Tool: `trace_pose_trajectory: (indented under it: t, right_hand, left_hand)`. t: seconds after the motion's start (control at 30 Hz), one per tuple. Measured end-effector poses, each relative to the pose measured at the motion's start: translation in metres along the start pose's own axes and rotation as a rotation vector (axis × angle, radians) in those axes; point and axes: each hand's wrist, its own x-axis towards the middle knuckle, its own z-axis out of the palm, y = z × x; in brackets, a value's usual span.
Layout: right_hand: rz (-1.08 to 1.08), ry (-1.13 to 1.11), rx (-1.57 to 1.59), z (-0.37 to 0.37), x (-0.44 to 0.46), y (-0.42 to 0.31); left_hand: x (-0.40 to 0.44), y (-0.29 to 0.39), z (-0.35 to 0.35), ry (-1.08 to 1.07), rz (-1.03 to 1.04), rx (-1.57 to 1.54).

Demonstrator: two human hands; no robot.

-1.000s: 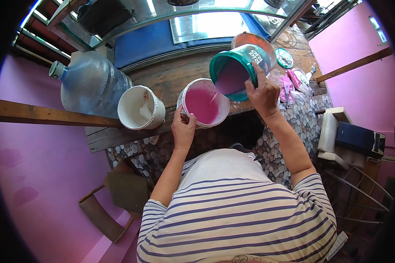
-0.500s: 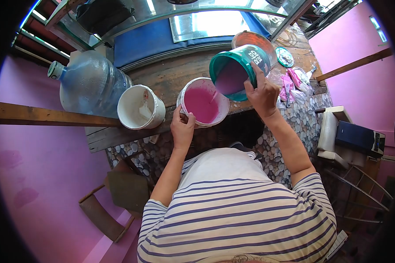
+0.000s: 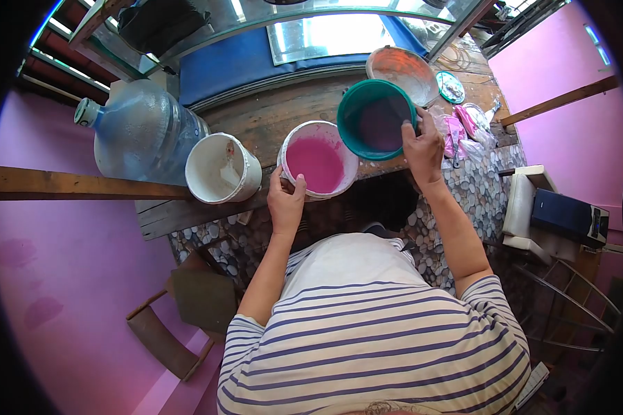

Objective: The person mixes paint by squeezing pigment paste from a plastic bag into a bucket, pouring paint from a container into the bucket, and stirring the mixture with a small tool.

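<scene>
My left hand (image 3: pixel 286 200) grips the near left rim of a white bucket (image 3: pixel 350 167) that holds pink liquid (image 3: pixel 315 164). Just right of it, a green bucket (image 3: pixel 356 114) with a darker purplish liquid inside is in my right hand (image 3: pixel 424 145), its fingers on the right rim. The green bucket is nearly upright, and no stream runs between the two buckets. A second white bucket (image 3: pixel 246 188), with stains on its inner wall, stands to the left of my left hand.
A large clear water bottle (image 3: pixel 142 135) lies at the left of the wooden table (image 3: pixel 256 123). Behind the green bucket is an orange-stained round container (image 3: pixel 403 69). Further right are a green-rimmed lid (image 3: pixel 450 88) and pink-smeared plastic bags (image 3: pixel 454 136). Blue padding (image 3: pixel 225 72) lies at the back.
My right hand has tipped the green bucket back towards upright and moved it slightly right. The thin stream into the white bucket has stopped. My left hand stays on the rim.
</scene>
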Motion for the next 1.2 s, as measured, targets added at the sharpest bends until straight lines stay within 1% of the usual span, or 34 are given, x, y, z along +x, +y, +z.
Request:
trace_pose_trajectory:
  t: [0.03,0.07,0.13,0.2,0.27,0.33,0.37,0.4,0.43,0.47,0.53,0.67,0.73,0.77,0.8,0.83,0.87,0.93,0.97,1.0,1.03,1.07,1.13,1.2]
  right_hand:
    - [0.058,-0.001,0.075,0.001,-0.001,0.008]
    - [0.058,-0.003,0.076,0.002,-0.002,0.016]
    - [0.096,0.016,0.209,0.000,-0.006,0.030]
    - [0.129,0.007,0.211,-0.006,-0.016,0.038]
    - [0.165,0.001,0.212,-0.008,-0.023,0.051]
    - [0.240,-0.058,0.323,-0.006,-0.031,0.062]
    - [0.242,-0.062,0.326,-0.006,-0.037,0.067]
    - [0.301,-0.080,0.255,-0.009,-0.041,0.060]
    - [0.359,-0.096,0.183,-0.011,-0.043,0.056]
    - [0.358,-0.097,0.183,-0.009,-0.045,0.064]
    - [0.444,-0.145,0.113,-0.003,-0.049,0.079]
    - [0.451,-0.091,0.175,-0.004,-0.054,0.082]
    - [0.359,-0.027,0.228,-0.009,-0.051,0.073]
    - [0.362,-0.026,0.227,-0.011,-0.049,0.067]
    - [0.278,-0.005,0.232,-0.012,-0.046,0.060]
    - [0.191,0.016,0.237,-0.013,-0.043,0.052]
    - [0.191,0.018,0.238,-0.013,-0.039,0.045]
    - [0.018,0.052,0.186,-0.012,-0.031,0.032]
    - [0.014,0.055,0.185,-0.011,-0.027,0.028]
    - [-0.035,0.064,0.112,-0.011,-0.024,0.024]
    - [-0.084,0.073,0.039,-0.010,-0.021,0.021]
    - [-0.089,0.074,0.039,-0.009,-0.018,0.017]
    - [-0.211,0.090,0.008,-0.007,-0.013,0.010]
    - [-0.241,0.080,-0.035,-0.005,-0.011,0.003]
  left_hand:
    - [0.001,-0.004,0.000,0.001,0.000,0.001]
    - [0.004,-0.013,-0.001,0.005,-0.009,0.015]
    - [0.008,-0.027,-0.006,0.009,-0.016,0.029]
    - [0.011,-0.040,-0.013,0.050,-0.002,-0.010]
    - [0.006,-0.050,-0.018,0.051,-0.032,-0.013]
    - [0.003,-0.053,-0.020,0.070,-0.001,0.014]
    - [0.001,-0.055,-0.020,0.042,-0.053,0.015]
    - [0.001,-0.050,-0.020,0.045,-0.053,0.018]
    - [0.003,-0.045,-0.018,0.035,-0.018,0.028]
    - [0.005,-0.040,-0.016,0.025,0.018,0.037]
    - [0.007,-0.029,-0.013,0.017,0.029,0.029]
    - [0.010,-0.037,-0.011,0.040,0.060,-0.010]
    - [0.010,-0.039,-0.008,0.056,0.078,-0.025]
    - [0.007,-0.041,-0.008,0.054,-0.001,-0.078]
    - [0.004,-0.041,-0.007,0.052,-0.079,-0.130]
    - [0.001,-0.029,-0.006,0.051,-0.079,-0.129]
    - [-0.004,-0.015,-0.005,0.046,-0.067,-0.109]
    - [-0.007,-0.007,-0.002,0.042,-0.051,-0.094]
    - [-0.007,-0.010,0.001,0.031,0.014,-0.045]
    - [-0.007,-0.008,0.002,0.022,0.077,0.003]
    - [-0.007,-0.003,0.003,0.008,0.087,0.020]
    - [-0.007,-0.003,0.004,0.011,0.089,0.016]
    - [-0.005,-0.002,0.006,-0.004,0.120,0.039]
    - [-0.004,0.000,0.006,-0.008,0.115,0.040]
